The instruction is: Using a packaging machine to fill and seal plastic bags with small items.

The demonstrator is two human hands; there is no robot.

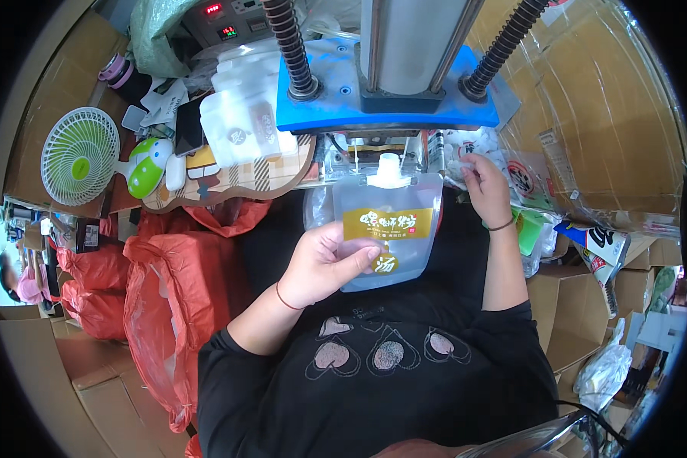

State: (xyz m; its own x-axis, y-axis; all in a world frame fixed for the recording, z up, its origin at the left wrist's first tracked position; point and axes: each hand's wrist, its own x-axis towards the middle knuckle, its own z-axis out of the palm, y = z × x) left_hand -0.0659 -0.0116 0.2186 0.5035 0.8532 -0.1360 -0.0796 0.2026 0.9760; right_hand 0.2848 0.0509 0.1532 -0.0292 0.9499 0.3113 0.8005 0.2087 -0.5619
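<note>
My left hand is closed on a translucent spout pouch with a gold printed band, thumb on its front. The pouch hangs upright in front of my chest, just below the press. Its white spout points up at the press's lower jaws; whether it touches them I cannot tell. Off to the right, my right hand has its fingers drawn together beside a pile of small white pieces in clear plastic. Whatever sits between those fingertips is too small to make out.
Overhead is the press's blue plate with spring-wrapped rods. Left of it, flat pouches lie stacked on a patterned board, near a phone and a small fan. Red plastic bags stand at lower left; cardboard walls the right.
</note>
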